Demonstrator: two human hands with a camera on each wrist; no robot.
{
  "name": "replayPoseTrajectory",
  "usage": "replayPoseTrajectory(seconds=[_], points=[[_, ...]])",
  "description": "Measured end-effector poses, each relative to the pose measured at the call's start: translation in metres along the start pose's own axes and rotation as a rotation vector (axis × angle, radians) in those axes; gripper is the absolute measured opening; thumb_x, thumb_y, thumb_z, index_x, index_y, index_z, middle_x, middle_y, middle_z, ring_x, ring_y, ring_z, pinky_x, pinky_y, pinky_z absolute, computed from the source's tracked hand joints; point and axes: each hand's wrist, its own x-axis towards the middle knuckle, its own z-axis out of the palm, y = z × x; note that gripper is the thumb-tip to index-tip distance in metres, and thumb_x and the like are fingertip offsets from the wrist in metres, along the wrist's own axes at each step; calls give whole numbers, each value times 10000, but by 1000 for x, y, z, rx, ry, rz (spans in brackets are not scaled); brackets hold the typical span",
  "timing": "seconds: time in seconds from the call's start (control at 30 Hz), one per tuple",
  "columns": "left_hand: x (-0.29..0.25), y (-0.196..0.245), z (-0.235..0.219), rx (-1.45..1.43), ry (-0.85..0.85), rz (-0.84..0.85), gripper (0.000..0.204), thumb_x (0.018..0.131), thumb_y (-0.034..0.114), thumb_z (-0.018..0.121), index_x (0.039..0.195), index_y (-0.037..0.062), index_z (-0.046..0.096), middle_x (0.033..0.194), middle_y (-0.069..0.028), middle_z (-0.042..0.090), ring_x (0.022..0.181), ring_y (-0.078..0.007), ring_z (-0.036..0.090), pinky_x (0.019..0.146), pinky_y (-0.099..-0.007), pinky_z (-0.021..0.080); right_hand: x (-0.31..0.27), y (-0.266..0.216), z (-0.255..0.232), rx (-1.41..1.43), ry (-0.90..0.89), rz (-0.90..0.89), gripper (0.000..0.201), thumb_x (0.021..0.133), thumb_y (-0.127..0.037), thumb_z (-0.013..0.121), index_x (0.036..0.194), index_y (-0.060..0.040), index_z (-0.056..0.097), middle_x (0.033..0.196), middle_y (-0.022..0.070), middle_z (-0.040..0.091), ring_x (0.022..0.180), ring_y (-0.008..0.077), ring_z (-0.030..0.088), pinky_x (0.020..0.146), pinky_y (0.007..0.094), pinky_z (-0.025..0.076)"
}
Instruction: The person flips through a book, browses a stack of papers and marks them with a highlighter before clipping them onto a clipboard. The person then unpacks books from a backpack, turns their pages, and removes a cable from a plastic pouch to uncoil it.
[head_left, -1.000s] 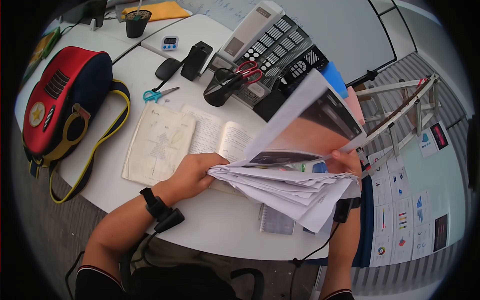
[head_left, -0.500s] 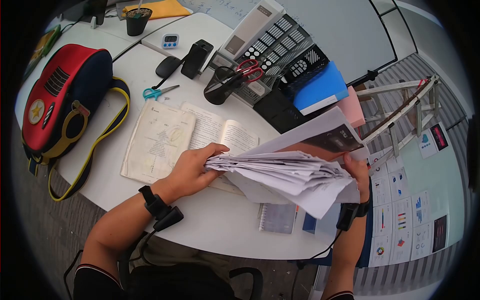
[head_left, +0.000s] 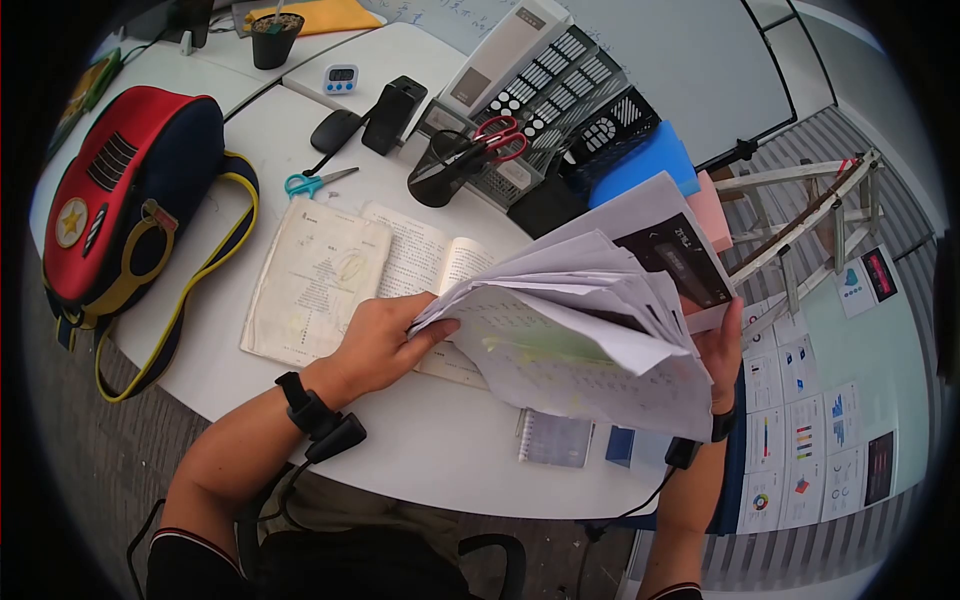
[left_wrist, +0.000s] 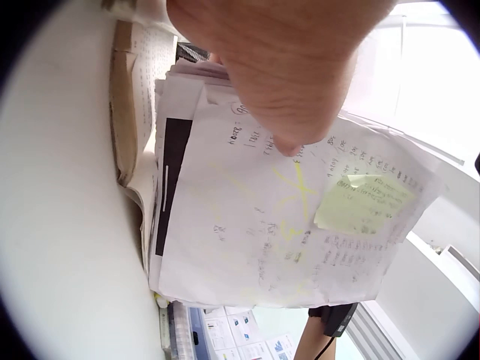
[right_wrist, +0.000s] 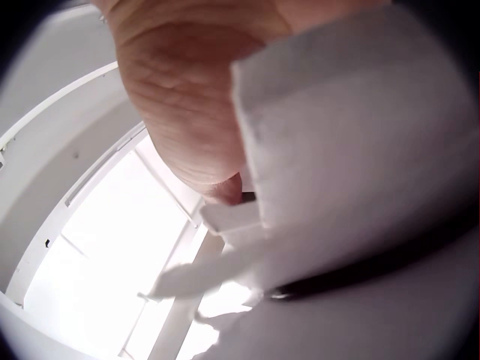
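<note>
My left hand (head_left: 375, 345) pinches a thick stack of papers (head_left: 590, 375) at its left edge, thumb on the front sheet and fingers behind. The stack is held up over the table, its sheets fanned apart toward the right. In the left wrist view, handwriting, yellow marker strokes and a pale yellow-green sticky note (left_wrist: 364, 204) show on the front sheet. At the right edge, my right hand (head_left: 722, 350) holds the rear sheets, including one with a dark printed picture; its fingers are partly hidden behind paper. Beneath and left of the stack lies an open, worn book (head_left: 320, 285).
A spiral notebook (head_left: 555, 440) lies near the front edge. Teal scissors (head_left: 320, 183), a mesh pen cup (head_left: 440, 175), a file rack (head_left: 545, 95) and a blue folder (head_left: 645, 165) stand or lie farther back. A red backpack (head_left: 110, 200) sits left; a ladder (head_left: 800, 220) stands right.
The fanned stack has tipped so its front sheet now faces me, showing handwriting and yellow-green. The right hand dipped, then rose slightly along the right edge. The left hand keeps its grip.
</note>
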Motion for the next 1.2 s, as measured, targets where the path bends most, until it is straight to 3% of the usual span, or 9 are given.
replayPoseTrajectory(seconds=[0.27,0.33,0.37,0.4,0.57,0.7,0.83,1.07,1.2], points=[[-2,0,-4,-61,20,-100,192,939,237,649,1030,73,692,727,-184,630,615,-353,588,579,-392,473,-2,9,-27,-45,-96,-39,721,1003,-592,405,1507,-78,364,1507,120,453,1389,287,425,1147,491,321],[-3,-7,0,142,68,-31,202,934,185,635,1065,41,687,708,-145,664,621,-298,633,612,-374,507,-6,16,-31,-95,-93,-44,724,996,-603,408,1498,-81,386,1509,119,453,1391,281,426,1141,499,320],[-22,-19,7,-284,96,-144,255,933,154,617,1133,8,678,808,-84,715,704,-236,687,682,-373,553,-9,25,-37,-39,-115,-67,730,993,-611,407,1496,-83,389,1509,121,452,1393,285,423,1142,511,316],[-19,-78,18,-804,-6,-440,313,937,159,627,1200,-8,657,959,-58,723,818,-186,701,750,-344,570,-13,32,-40,18,-137,-90,736,989,-619,406,1495,-85,392,1509,123,451,1395,289,421,1143,523,311],[-19,-77,14,-795,-20,-432,368,922,170,647,1247,1,610,1043,-73,671,908,-197,649,813,-344,531,-35,54,-29,-176,-38,20,879,809,-451,775,1473,-22,390,1476,162,470,1386,302,428,1136,507,340],[-22,-68,9,-780,-24,-430,436,907,182,668,1293,10,562,1128,-88,618,999,-208,597,875,-344,492,-33,46,14,-271,-139,160,752,774,-180,784,1413,4,434,1425,141,514,1321,248,489,1144,367,332],[-25,-54,-2,-762,-20,-424,512,892,194,689,1340,20,514,1213,-104,566,1090,-220,546,938,-344,453,-33,55,19,-436,-150,88,743,754,-66,792,1410,-16,447,1439,129,503,1347,225,467,1158,364,307],[-33,-28,-17,-743,-35,-422,655,866,215,725,1422,36,430,1361,-130,475,1248,-239,456,1047,-344,384,-35,81,16,-637,-45,116,771,792,-129,762,1467,-26,404,1473,151,469,1402,260,411,1179,388,278],[-33,-19,-21,-731,-46,-420,740,850,227,746,1469,45,382,1445,-145,422,1339,-250,404,1109,-343,345,-36,77,25,-1005,-129,4,821,790,-167,762,1498,-43,367,1567,173,347,1467,325,305,1187,410,259]])
